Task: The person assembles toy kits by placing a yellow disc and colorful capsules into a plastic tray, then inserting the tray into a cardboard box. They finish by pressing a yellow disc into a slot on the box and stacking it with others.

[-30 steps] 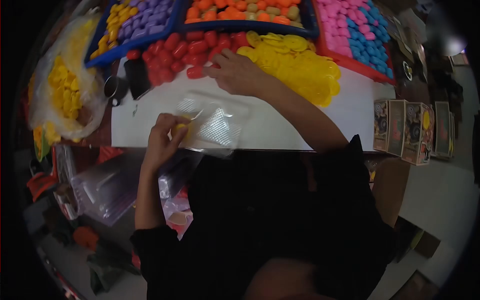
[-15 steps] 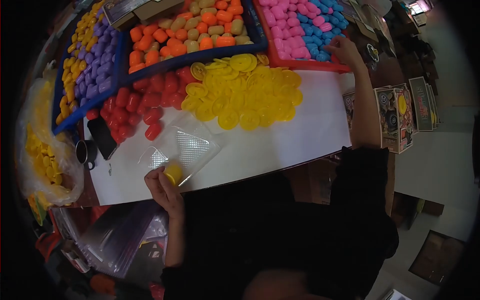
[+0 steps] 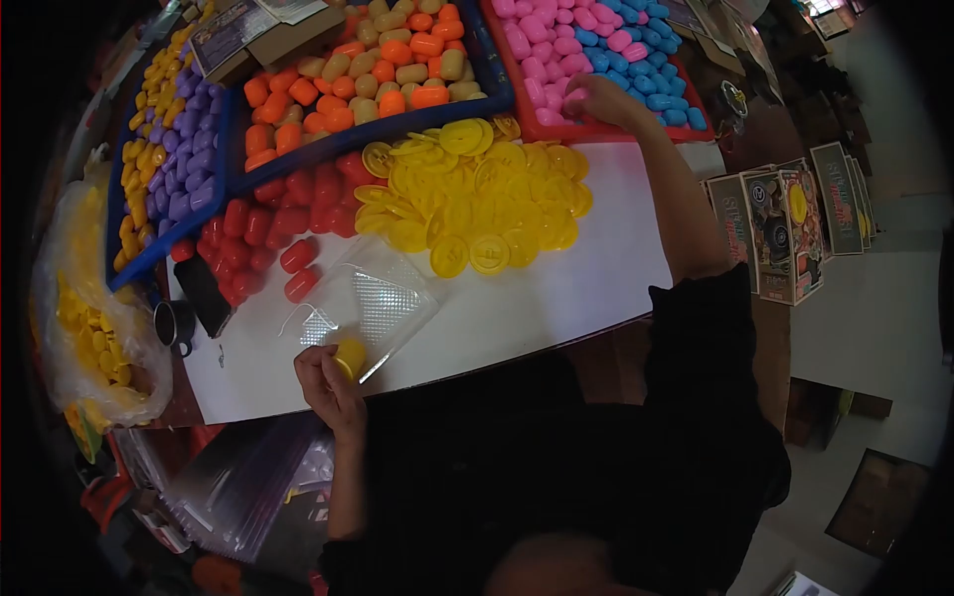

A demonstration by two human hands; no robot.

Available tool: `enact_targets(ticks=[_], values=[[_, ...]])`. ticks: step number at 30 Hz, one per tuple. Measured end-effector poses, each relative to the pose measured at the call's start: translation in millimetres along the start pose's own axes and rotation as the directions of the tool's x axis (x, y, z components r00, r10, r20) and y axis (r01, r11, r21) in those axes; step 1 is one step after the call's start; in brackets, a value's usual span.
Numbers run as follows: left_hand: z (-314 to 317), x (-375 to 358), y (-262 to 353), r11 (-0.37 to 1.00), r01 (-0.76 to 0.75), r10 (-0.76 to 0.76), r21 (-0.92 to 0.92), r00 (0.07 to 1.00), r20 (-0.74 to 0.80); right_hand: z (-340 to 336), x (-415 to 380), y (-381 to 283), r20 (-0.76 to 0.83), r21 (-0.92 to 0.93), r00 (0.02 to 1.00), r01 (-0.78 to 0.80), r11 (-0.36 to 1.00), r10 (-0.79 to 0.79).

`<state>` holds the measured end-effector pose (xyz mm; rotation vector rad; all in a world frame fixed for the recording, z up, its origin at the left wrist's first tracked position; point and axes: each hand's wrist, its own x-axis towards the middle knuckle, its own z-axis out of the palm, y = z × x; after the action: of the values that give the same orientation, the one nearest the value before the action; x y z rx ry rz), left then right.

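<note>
At the table's front edge, my left hand (image 3: 333, 392) is closed on a yellow plastic disc (image 3: 350, 357). It is beside a clear plastic bag (image 3: 397, 296) with a grid-like texture, lying flat. My right hand (image 3: 603, 101) reaches into the red tray (image 3: 586, 132), with bent fingers down at the pink capsules (image 3: 537, 72). What those fingers hold, if anything, is hidden. Blue capsules (image 3: 656, 84) fill the right part of that tray. Between my hands lie a heap of yellow discs (image 3: 477, 199) and a pile of red capsules (image 3: 273, 223).
Blue trays (image 3: 368, 129) along the back hold orange, tan, purple and yellow capsules, with a cardboard box (image 3: 288, 45) resting on top. A dark mug (image 3: 174, 326) and a black object (image 3: 202, 296) sit at left, by a bag of yellow pieces (image 3: 99, 343). Printed boxes (image 3: 785, 233) stand at right.
My right hand has moved left across the red tray, from the blue capsules to the pink ones. My left hand keeps the yellow disc near the bag. The view has shifted slightly.
</note>
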<state>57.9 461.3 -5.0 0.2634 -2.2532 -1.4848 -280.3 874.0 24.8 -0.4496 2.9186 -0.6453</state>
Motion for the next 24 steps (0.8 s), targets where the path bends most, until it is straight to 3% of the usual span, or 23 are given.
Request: enact_targets(ticks=[1,3,5,6,7,8,9,11,15,17,19,21,23,24], values=[[0.4,0.7,-1.0,1.0,0.0,0.0,-0.008,1.0,-0.006,-12.1,-4.4,-0.7,-0.002,-0.009,1.0,0.004,1.0,-0.004],[-1.8,0.1,-4.3,1.0,-0.015,0.015,-0.009,1.0,0.008,-39.2,-16.5,-6.8,-0.121,0.36,0.934,-0.274,0.892,0.336],[-2.6,0.3,-3.0,1.0,-0.002,0.002,-0.003,1.0,0.009,-68.5,-9.5,50.5,-0.275,0.256,0.921,-0.206,0.944,0.276],[-2.7,1.0,-3.0,1.0,0.006,-0.006,0.007,1.0,0.015,-79.4,-14.7,51.1,-0.274,0.255,0.921,-0.207,0.944,0.276],[-2.7,1.1,-3.9,1.0,0.007,-0.007,0.007,1.0,0.015,-94.8,-21.6,42.3,-0.233,-0.128,0.914,-0.367,0.921,0.332],[-2.5,0.7,-5.2,1.0,0.006,-0.006,-0.001,1.0,0.006,-102.3,-23.8,38.2,-0.215,-0.496,0.893,-0.449,0.744,0.396],[-1.4,0.9,-6.1,1.0,0.005,-0.005,-0.01,1.0,-0.005,-99.7,-21.1,41.1,-0.212,-0.497,0.894,-0.447,0.744,0.395],[-1.4,1.5,-7.6,1.0,0.013,-0.013,-0.002,1.0,-0.004,-85.5,-15.2,53.3,-0.162,-0.821,0.968,-0.239,0.519,0.19],[-5.7,0.5,-4.4,1.0,0.028,-0.028,0.001,0.999,0.02,-57.4,8.7,69.0,-0.19,-0.862,0.979,-0.204,0.464,0.077],[-8.1,-0.7,-5.8,1.0,0.031,-0.031,0.002,0.999,0.019,-57.8,17.1,71.8,-0.156,-0.883,0.976,-0.206,0.422,0.15],[-10.3,-1.9,-7.4,0.998,0.03,-0.029,-0.048,0.999,0.028,-57.6,16.6,76.1,-0.152,-0.894,0.986,-0.166,0.417,0.066],[-12.4,-2.1,-8.8,0.999,0.009,-0.009,-0.033,1.0,0.02,-65.4,16.5,67.8,-0.194,-0.835,0.97,-0.242,0.495,0.149],[-13.3,-2.0,-8.0,0.998,0.0,0.002,-0.061,0.999,0.048,-69.7,-2.7,1.1,-0.324,-0.723,0.946,-0.232,0.651,-0.023],[-13.5,-0.8,-7.0,0.999,0.016,-0.015,-0.052,1.0,0.021,-68.1,-16.7,-40.7,-0.333,-0.611,0.929,-0.079,0.788,-0.165]])
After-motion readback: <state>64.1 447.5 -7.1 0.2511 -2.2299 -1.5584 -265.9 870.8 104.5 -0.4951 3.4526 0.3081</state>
